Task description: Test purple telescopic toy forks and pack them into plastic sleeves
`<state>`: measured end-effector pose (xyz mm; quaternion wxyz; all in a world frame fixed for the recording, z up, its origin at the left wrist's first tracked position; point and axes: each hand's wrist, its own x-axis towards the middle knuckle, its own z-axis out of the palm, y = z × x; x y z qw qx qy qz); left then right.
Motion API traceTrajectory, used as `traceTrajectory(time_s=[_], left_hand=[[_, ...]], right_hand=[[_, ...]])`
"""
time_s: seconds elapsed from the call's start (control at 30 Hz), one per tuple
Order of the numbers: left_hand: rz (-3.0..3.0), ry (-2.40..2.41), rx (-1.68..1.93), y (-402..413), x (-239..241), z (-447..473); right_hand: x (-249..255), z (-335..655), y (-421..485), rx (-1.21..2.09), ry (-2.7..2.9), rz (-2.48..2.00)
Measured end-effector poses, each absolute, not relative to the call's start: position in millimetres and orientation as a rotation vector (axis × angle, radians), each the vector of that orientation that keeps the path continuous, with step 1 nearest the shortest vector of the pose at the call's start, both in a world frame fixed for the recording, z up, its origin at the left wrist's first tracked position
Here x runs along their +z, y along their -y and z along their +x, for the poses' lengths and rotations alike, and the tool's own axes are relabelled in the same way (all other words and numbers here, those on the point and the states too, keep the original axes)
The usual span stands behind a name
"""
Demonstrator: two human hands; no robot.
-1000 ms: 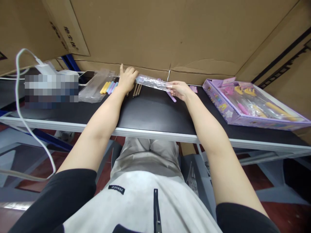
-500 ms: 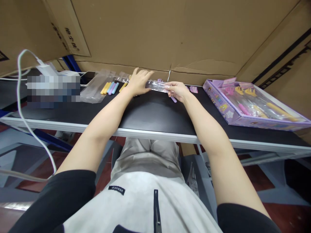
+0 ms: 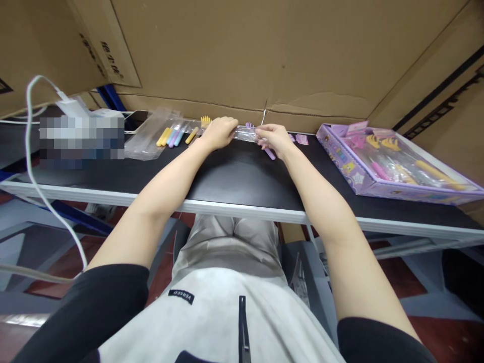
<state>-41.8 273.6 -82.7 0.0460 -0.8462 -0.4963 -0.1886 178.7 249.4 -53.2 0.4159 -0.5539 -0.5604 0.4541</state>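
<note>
My left hand (image 3: 221, 132) and right hand (image 3: 274, 138) pinch the clear sleeve (image 3: 245, 133) taut between their fingers, just above the counter (image 3: 242, 176), keeping it flat.

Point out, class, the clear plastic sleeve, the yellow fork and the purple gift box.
clear plastic sleeve (image 3: 246, 133): head view, the stretch between the two hands.
yellow fork (image 3: 205, 120): head view, its tines.
purple gift box (image 3: 378, 189): head view, its near side wall.
</note>
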Motion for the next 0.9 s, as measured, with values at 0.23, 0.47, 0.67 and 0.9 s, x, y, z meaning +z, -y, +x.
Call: traceTrajectory(time_s=[0.23, 0.47, 0.67, 0.9], left_hand=[[-2.44, 1.69, -0.436, -283, -84, -68], [-2.418, 1.719, -0.431, -287, -88, -77], [-2.405, 1.768, -0.309, -283, -84, -74], [-2.403, 1.762, -0.339, -288, -89, -74]], right_hand=[[-62, 208, -270, 0.545, 1.709, -1.664], [-75, 207, -274, 0.25, 2.109, -1.945], [-76, 215, -277, 0.218, 2.055, -2.058], [-76, 220, -276, 0.296, 2.031, -1.984]])
